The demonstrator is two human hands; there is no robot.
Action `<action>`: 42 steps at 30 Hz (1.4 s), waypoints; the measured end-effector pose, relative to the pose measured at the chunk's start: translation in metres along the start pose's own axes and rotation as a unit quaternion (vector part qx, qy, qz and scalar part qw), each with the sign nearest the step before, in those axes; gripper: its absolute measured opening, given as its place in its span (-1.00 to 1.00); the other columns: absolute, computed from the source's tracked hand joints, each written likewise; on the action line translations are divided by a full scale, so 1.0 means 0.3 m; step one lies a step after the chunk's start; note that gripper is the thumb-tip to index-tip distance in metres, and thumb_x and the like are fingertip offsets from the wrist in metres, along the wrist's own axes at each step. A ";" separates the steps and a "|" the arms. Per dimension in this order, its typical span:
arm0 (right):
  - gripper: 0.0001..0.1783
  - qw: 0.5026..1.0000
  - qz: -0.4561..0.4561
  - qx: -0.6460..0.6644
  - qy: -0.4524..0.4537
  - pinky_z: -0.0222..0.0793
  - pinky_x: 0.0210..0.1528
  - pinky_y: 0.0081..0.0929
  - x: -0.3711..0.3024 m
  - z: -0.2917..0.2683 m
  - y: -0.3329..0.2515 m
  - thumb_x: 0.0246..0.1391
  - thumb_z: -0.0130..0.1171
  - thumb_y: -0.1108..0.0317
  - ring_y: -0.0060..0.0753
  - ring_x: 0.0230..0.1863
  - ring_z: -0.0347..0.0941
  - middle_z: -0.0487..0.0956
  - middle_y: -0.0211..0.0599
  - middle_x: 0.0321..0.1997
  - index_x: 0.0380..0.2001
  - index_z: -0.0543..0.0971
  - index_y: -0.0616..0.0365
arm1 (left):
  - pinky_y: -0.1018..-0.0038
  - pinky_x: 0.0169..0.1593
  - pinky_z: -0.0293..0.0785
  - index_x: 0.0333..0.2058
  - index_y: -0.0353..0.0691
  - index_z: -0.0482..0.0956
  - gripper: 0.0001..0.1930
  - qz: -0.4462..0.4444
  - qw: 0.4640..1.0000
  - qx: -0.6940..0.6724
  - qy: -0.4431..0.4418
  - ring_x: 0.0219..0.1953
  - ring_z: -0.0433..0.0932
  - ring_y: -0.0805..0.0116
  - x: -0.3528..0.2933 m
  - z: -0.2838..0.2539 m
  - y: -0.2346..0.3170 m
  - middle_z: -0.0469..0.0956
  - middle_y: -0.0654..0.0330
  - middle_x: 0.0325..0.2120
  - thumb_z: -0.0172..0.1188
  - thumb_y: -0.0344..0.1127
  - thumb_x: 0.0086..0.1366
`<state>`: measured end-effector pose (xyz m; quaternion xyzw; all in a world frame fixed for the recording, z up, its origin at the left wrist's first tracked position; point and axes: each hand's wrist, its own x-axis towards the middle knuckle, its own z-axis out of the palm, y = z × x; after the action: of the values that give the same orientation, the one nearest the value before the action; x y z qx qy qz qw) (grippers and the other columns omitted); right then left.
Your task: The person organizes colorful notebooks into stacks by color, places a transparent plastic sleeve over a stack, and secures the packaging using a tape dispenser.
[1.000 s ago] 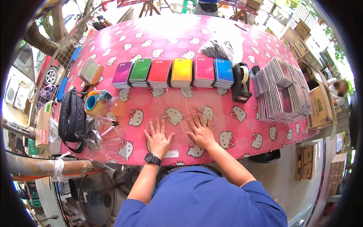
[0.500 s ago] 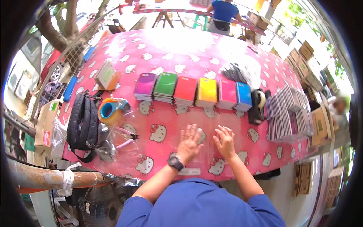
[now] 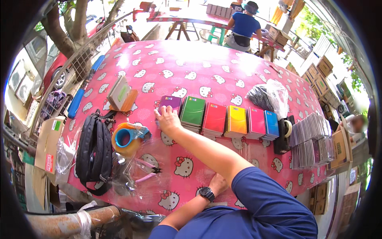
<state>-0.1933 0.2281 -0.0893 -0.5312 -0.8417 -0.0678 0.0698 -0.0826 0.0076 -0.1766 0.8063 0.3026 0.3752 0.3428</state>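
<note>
Stretched across to the left, my right hand (image 3: pixel 169 120) has its fingers bent over the purple spiral notebook (image 3: pixel 170 102) on the leftmost stack, gripping near its lower edge. My left hand (image 3: pixel 218 184), with a black watch on the wrist, rests low on the table close to my body; its fingers are partly hidden by the right arm. To the right of the purple stack runs a row of spiral notebook stacks: green (image 3: pixel 193 110), red (image 3: pixel 216 116), yellow (image 3: pixel 236 118), pink (image 3: pixel 256 120) and blue (image 3: pixel 271 123). Clear plastic film lies on the cloth around my left hand.
On the left are a black bag (image 3: pixel 94 149), a blue-cored tape roll (image 3: pixel 124 138), pink-handled pliers (image 3: pixel 148 175) and a standing grey block (image 3: pixel 119 94). A black tape dispenser (image 3: pixel 281 139) and wrapped stacks (image 3: pixel 311 139) stand right. A person (image 3: pixel 243 28) sits at the far table.
My right hand has swung from the near middle of the table across to the purple notebooks. My left hand has drawn back toward my body. The view has shifted.
</note>
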 end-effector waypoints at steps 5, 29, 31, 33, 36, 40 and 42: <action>-0.60 0.983 -0.074 0.105 0.130 0.40 -0.17 -0.38 -0.081 -0.023 0.048 -0.03 0.01 0.47 -0.25 -0.20 0.42 0.50 -0.15 -0.24 -0.04 0.46 0.11 | 0.24 0.00 0.34 -0.14 -0.31 0.47 -0.65 0.042 0.998 0.015 0.042 -0.10 0.44 -0.03 -0.008 0.016 -0.042 0.48 -0.13 -0.18 0.10 -0.28 0.10; -0.74 0.986 -0.032 0.127 0.101 0.44 -0.13 -0.31 -0.251 -0.074 0.294 -0.04 0.02 0.42 -0.18 -0.14 0.48 0.58 -0.20 -0.27 -0.21 0.52 0.09 | 0.48 0.06 0.33 0.06 -0.32 0.17 -0.55 -0.175 0.851 -0.461 0.179 -0.06 0.41 0.41 0.043 -0.106 -0.050 0.39 0.14 -0.07 0.07 -0.49 0.21; -0.80 0.940 -0.047 0.251 0.226 0.46 -0.29 -0.35 -0.306 -0.210 0.337 -0.08 0.16 0.40 -0.25 -0.33 0.52 0.57 -0.28 -0.46 -0.30 0.54 0.05 | 0.48 0.06 0.33 0.06 -0.32 0.17 -0.55 -0.183 0.855 -0.456 0.169 -0.06 0.41 0.40 0.027 -0.114 -0.064 0.40 0.13 -0.07 0.07 -0.49 0.21; -0.78 0.930 -0.053 0.258 0.255 0.44 -0.27 -0.39 -0.376 -0.239 0.386 -0.11 0.21 0.37 -0.29 -0.36 0.51 0.57 -0.30 -0.47 -0.31 0.54 0.08 | 0.48 0.06 0.33 0.07 -0.32 0.17 -0.55 -0.193 0.854 -0.458 0.150 -0.06 0.42 0.40 0.023 -0.099 -0.056 0.40 0.12 -0.08 0.06 -0.49 0.21; -0.80 0.940 -0.069 0.143 0.302 0.42 -0.28 -0.40 -0.358 -0.272 0.372 -0.11 0.18 0.42 -0.30 -0.32 0.48 0.55 -0.34 -0.43 -0.32 0.52 0.13 | 0.46 0.09 0.30 0.03 -0.30 0.19 -0.60 -0.197 0.858 -0.451 0.147 -0.03 0.39 0.41 0.031 -0.103 -0.057 0.39 0.12 -0.07 0.04 -0.50 0.21; -0.85 0.946 -0.049 0.059 0.314 0.43 -0.28 -0.39 -0.229 -0.219 0.329 -0.11 0.12 0.43 -0.31 -0.27 0.46 0.50 -0.34 -0.44 -0.38 0.49 0.11 | 0.49 0.02 0.35 0.04 -0.34 0.20 -0.58 -0.194 0.863 -0.438 0.162 -0.09 0.43 0.42 0.018 -0.097 -0.068 0.43 0.11 -0.12 0.06 -0.48 0.22; -0.91 0.975 0.003 -0.014 0.222 0.44 -0.28 -0.41 -0.225 -0.053 0.361 -0.13 0.09 0.40 -0.31 -0.27 0.46 0.50 -0.35 -0.45 -0.46 0.51 0.10 | 0.48 0.02 0.35 0.03 -0.35 0.21 -0.59 -0.173 0.885 -0.405 0.150 -0.09 0.43 0.43 0.049 -0.084 -0.028 0.43 0.11 -0.12 0.06 -0.48 0.21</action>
<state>-0.0659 0.2116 -0.0822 -0.5060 -0.8027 -0.1956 0.2477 -0.0970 0.0317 -0.1652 0.4665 0.3074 0.5160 0.6494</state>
